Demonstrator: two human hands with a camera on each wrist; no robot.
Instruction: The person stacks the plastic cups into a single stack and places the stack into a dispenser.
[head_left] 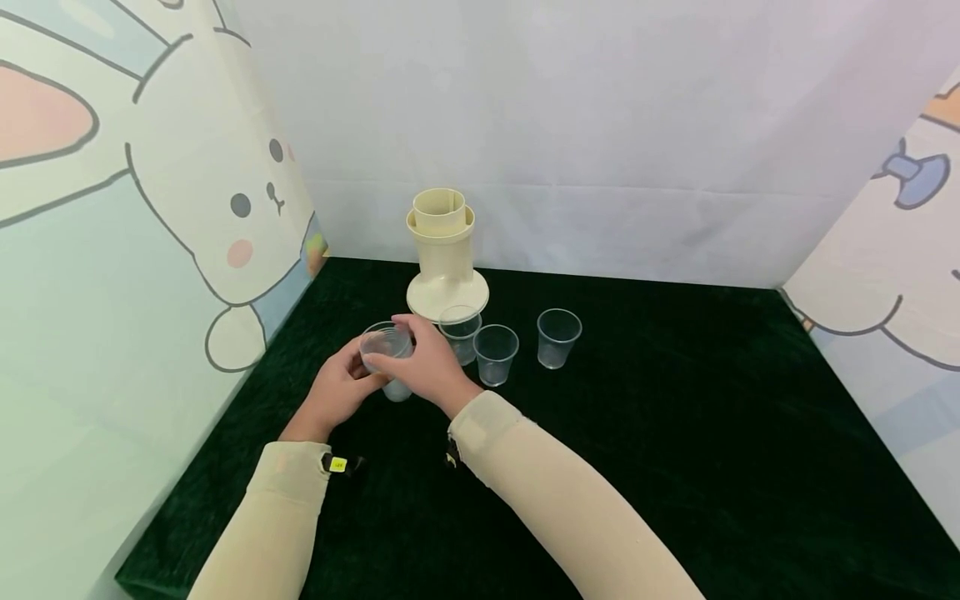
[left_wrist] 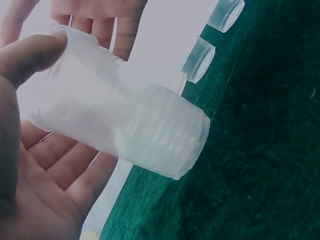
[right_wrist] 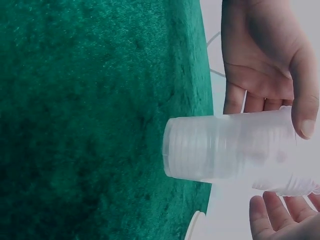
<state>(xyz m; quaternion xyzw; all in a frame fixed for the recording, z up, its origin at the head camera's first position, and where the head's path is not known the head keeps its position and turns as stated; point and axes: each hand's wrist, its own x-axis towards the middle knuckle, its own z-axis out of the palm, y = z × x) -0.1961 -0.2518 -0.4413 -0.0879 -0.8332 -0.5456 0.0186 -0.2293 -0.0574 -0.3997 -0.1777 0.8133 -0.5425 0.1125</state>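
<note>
Both hands hold a stack of nested clear plastic cups (head_left: pixel 398 389) on the left of the table, seen upright with the rims on top. My left hand (head_left: pixel 337 396) grips it from the left, and in the left wrist view its thumb lies across the upper rims. From the right, my right hand (head_left: pixel 433 362) holds the stack near the rim, thumb and fingers around it. Side on, the stacked cups (right_wrist: pixel 200 150) show many ridges close together. Whether the bottom touches the cloth is hard to tell.
Three single clear cups stand right of the hands: a rear cup (head_left: pixel 461 346), a nearer cup (head_left: pixel 496 354) and a right-hand cup (head_left: pixel 557 337). Behind them rises a cream cylindrical stand (head_left: pixel 444 258) on a round base. Dark green cloth (head_left: pixel 675 433) covers the table; printed curtains enclose it.
</note>
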